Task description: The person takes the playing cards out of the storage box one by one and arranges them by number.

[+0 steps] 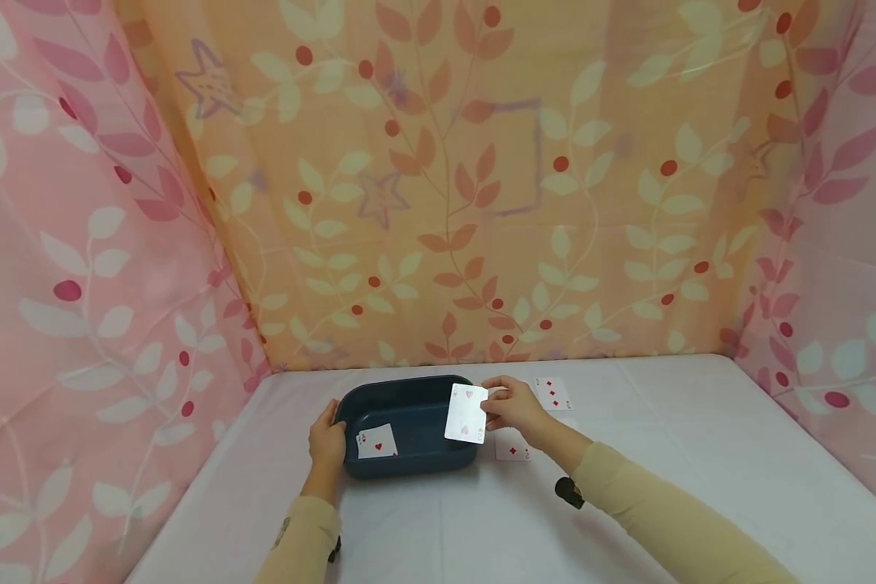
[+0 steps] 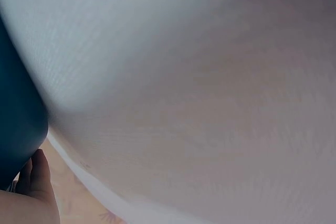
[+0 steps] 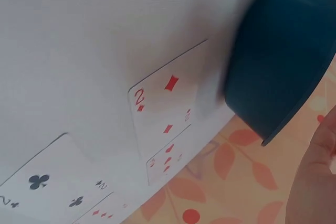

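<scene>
My left hand (image 1: 327, 438) grips the left end of a dark blue plastic basin (image 1: 412, 464), thumb over the rim. In the left wrist view, part of that hand (image 2: 39, 192) shows against the basin's side (image 2: 18, 108). Inside the basin at the left lie overlapping playing cards (image 1: 376, 442), a red heart on the top one. My right hand (image 1: 514, 405) pinches a playing card (image 1: 465, 414) by its right edge, over the basin's right end. Two hearts show faintly through glare on its face. The right wrist view shows only part of this hand (image 3: 315, 182).
Right of the basin, a two of diamonds (image 3: 171, 83) and a two of clubs (image 3: 38, 182) lie on the white tablecloth (image 1: 628, 487). Behind them is a three of diamonds (image 1: 552, 395), with another red card beyond the clubs. Patterned curtains (image 1: 438, 243) enclose the table's back and sides.
</scene>
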### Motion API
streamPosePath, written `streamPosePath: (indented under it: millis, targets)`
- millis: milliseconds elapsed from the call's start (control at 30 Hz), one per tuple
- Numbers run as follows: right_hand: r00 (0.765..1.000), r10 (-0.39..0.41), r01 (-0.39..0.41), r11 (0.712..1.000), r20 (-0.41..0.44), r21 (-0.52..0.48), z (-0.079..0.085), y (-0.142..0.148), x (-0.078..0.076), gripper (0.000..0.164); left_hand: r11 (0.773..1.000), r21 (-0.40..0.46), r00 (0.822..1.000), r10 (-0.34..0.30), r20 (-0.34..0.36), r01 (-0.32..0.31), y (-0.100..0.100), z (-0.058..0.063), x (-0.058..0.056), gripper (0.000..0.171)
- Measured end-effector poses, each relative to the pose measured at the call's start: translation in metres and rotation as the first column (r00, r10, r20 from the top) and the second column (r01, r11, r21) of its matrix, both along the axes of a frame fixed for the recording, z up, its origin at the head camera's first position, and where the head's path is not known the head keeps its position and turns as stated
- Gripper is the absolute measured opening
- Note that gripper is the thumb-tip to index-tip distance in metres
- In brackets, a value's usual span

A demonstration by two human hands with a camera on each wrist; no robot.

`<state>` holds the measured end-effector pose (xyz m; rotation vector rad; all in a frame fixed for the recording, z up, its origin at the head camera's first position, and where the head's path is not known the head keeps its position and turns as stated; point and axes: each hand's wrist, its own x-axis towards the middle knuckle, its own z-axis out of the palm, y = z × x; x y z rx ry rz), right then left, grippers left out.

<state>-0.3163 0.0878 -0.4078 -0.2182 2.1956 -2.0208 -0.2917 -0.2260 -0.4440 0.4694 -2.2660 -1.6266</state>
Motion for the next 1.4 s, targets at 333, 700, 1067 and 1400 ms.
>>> streamPosePath:
  millis: [333, 700, 1067, 1400]
  targets:
    - [1.000, -0.003, 0.002, 1.000, 0.007, 0.021, 0.008, 0.022, 0.008, 0.042, 1.000, 0.018, 1.000, -0.007, 0.019, 0.007, -0.001, 0.001, -0.001, 0.051]
    - [1.000, -0.014, 0.014, 0.999, 0.001, 0.046, 0.008, 0.047, 0.012, 0.043, 1.000, -0.003, 1.000, -0.008, 0.020, 0.008, -0.001, 0.002, 0.001, 0.052]
    - [1.000, -0.023, 0.022, 0.999, 0.014, 0.040, 0.009, 0.068, 0.016, 0.045, 1.000, -0.027, 1.000, 0.014, 0.013, -0.014, -0.001, 0.000, 0.000, 0.052]
    - [0.999, -0.036, 0.035, 0.998, 0.025, 0.057, 0.006, 0.087, 0.023, 0.045, 1.000, 0.017, 1.000, -0.011, 0.023, 0.011, 0.000, -0.001, -0.001, 0.051]
